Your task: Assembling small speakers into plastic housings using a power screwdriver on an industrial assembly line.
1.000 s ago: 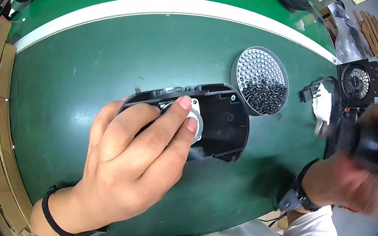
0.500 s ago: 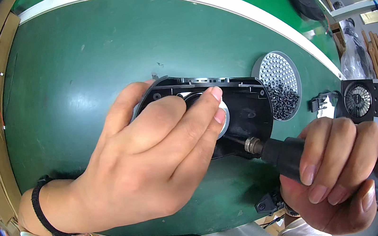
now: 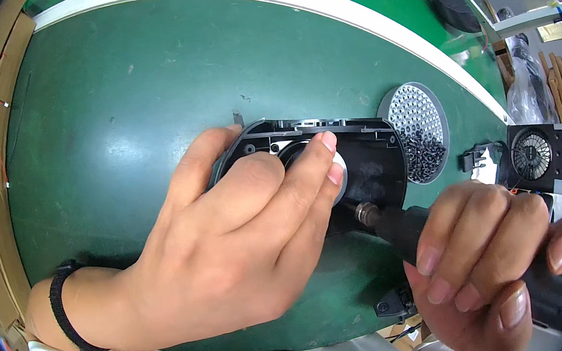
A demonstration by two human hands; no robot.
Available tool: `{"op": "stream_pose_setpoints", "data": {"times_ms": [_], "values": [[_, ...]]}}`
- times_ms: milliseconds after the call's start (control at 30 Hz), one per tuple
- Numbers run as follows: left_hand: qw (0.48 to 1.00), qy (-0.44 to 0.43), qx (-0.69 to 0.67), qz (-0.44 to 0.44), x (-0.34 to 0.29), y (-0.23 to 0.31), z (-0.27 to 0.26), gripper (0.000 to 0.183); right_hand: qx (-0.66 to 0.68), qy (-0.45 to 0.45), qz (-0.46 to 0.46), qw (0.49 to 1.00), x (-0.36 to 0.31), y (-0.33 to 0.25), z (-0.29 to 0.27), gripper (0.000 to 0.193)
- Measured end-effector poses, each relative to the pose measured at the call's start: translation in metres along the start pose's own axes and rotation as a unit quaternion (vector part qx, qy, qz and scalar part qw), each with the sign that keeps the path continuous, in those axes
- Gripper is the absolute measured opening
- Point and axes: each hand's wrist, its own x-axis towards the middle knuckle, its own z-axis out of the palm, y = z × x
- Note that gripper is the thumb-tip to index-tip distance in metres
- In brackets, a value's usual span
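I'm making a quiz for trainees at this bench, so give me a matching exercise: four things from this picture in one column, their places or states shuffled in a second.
Things:
1. left hand
2. right hand
3. round mesh dish
4. small square fan

Places or states:
A. holds small dark screws
B. grips a black power screwdriver
C. presses down on the black plastic housing
D. stands at the far right, past the dish

Pairs: 1-C, 2-B, 3-A, 4-D
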Motion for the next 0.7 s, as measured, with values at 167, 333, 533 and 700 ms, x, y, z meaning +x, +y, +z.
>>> {"op": "stream_pose_setpoints", "data": {"times_ms": [167,333,533,700], "values": [[1.0,0.009,-0.001,-0.001,-0.004,-0.012,0.004,0.06,-0.092,0.225,0.121,0.962,0.01,0.003,0.041,0.032],[0.999,-0.018,0.028,0.015,0.006,0.002,-0.022,0.052,-0.079,0.271,0.128,0.951,0.023,-0.015,0.047,0.031],[0.998,-0.049,0.034,0.03,0.003,0.007,-0.016,0.039,-0.125,0.256,0.204,0.937,-0.007,-0.004,0.032,0.042],[0.996,-0.018,-0.068,-0.046,0.01,-0.03,-0.013,0.037,-0.085,0.416,-0.018,0.905,0.026,-0.05,0.01,0.036]]}}
